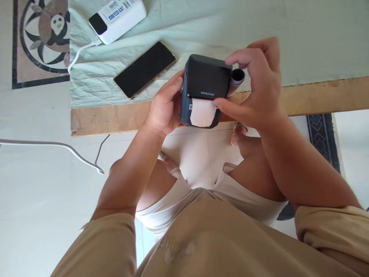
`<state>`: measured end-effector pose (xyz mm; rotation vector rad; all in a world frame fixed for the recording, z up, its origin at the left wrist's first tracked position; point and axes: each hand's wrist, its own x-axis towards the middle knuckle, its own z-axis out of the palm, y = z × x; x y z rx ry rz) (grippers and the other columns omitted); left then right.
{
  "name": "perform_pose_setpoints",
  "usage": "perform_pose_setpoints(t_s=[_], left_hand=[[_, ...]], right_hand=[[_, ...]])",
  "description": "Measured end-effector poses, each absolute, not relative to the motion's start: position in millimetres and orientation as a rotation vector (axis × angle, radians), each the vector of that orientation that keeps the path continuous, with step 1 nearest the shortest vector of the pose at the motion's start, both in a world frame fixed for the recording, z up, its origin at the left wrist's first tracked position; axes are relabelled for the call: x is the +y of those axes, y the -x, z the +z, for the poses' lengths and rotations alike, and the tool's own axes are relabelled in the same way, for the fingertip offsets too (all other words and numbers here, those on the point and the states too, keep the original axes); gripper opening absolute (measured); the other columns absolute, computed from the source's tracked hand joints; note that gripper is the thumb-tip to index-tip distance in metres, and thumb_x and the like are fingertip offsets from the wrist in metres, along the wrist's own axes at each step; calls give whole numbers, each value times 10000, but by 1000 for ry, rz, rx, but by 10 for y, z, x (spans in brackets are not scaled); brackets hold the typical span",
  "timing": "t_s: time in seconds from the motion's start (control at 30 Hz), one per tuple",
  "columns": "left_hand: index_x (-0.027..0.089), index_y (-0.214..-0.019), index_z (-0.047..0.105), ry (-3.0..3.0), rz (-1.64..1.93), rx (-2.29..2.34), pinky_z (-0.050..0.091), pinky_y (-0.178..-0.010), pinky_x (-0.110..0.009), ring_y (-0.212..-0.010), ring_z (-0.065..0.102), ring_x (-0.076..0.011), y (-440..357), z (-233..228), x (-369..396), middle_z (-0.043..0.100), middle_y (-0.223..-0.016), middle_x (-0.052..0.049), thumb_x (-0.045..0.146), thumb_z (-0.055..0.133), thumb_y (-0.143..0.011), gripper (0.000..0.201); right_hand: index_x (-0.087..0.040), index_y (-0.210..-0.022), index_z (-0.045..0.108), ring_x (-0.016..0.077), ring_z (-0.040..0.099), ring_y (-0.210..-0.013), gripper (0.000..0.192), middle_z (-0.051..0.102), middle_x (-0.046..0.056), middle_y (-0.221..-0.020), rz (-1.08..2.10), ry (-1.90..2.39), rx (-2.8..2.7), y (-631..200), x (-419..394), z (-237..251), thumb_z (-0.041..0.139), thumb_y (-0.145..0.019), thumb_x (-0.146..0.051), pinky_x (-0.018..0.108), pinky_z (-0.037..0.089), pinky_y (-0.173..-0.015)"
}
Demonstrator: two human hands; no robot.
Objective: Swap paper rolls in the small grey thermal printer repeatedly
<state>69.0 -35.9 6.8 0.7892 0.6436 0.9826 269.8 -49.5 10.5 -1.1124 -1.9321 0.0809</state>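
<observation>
Up over the cloth (259, 30) on the table edge, the black printer (206, 82) sat between both hands, left hand (165, 105) wrapped around its side, right hand (256, 90) pinching its top and front beside the paper (202, 112).

Single head-worn view, looking steeply down past chest and lap, close over both hands (165, 105) at the near edge of the cloth-covered surface (317, 38); floor (34, 200) visible below and at left.
</observation>
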Motion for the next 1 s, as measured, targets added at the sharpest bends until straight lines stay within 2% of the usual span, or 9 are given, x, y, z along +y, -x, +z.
perform_pose_setpoints(t_s=[0.1,0.2,0.27,0.4,0.53,0.6,0.73,0.9,1.0], left_hand=[[192,-1021,697,-807,968,676,542,-764,-321,-921,670,-221,-709,107,-384,723,-968,-53,425,517,-964,300],[242,-1030,703,-862,985,743,511,-747,-301,-923,659,-218,-730,146,-412,705,-869,-23,373,603,-919,198],[265,-1037,707,-885,975,767,498,-774,-323,-973,652,-245,-738,162,-423,707,-864,-26,371,583,-920,201],[272,-995,706,-898,974,767,456,-687,-331,-1059,649,-286,-744,174,-429,734,-979,-39,386,561,-919,200],[280,-1019,705,-910,984,780,432,-620,-313,-955,673,-253,-722,149,-418,735,-935,-28,385,580,-910,197],[281,-1077,711,-921,960,760,443,-618,-307,-885,666,-239,-697,127,-406,730,-878,-31,375,597,-899,232],[248,-1116,709,-896,961,710,421,-576,-266,-702,608,-170,-667,113,-402,674,-792,-22,341,626,-898,250],[227,-1003,717,-850,986,715,437,-608,-244,-708,592,-148,-682,135,-416,637,-796,-24,325,604,-923,170],[213,-914,719,-837,993,695,458,-620,-229,-688,580,-125,-681,120,-404,630,-789,-12,285,601,-931,139]], right_hand=[[-287,-993,563,160,500,-628,305,479,-11,-667,97,1203,-1782,-2645,-538,180,695,-784,-465,340,435,-615],[-293,-896,521,117,389,-451,117,367,-54,-538,204,1202,-1654,-2583,-551,253,587,-895,-389,318,321,-513],[-281,-834,487,124,459,-468,130,401,-45,-579,285,1099,-1594,-2543,-540,293,561,-919,-347,323,314,-494],[-270,-818,490,152,630,-699,117,582,-8,-819,293,1112,-1560,-2502,-524,348,550,-919,-276,305,381,-482],[-264,-836,578,137,539,-576,61,649,-32,-755,46,1360,-1898,-2522,-508,341,577,-832,-203,322,396,-557],[-280,-848,619,155,513,-554,74,643,-28,-691,-18,1448,-2055,-2539,-482,320,646,-786,-252,314,315,-524],[-324,-948,644,143,410,-486,279,652,-25,-661,-10,1473,-2192,-2550,-423,297,768,-709,-396,306,174,-473],[-320,-970,656,99,492,-518,360,735,-68,-857,352,1342,-2080,-2532,-473,414,739,-641,-199,294,336,-503],[-276,-967,663,72,500,-508,337,693,-47,-829,711,1131,-1801,-2654,-510,508,737,-641,-227,258,316,-445]])
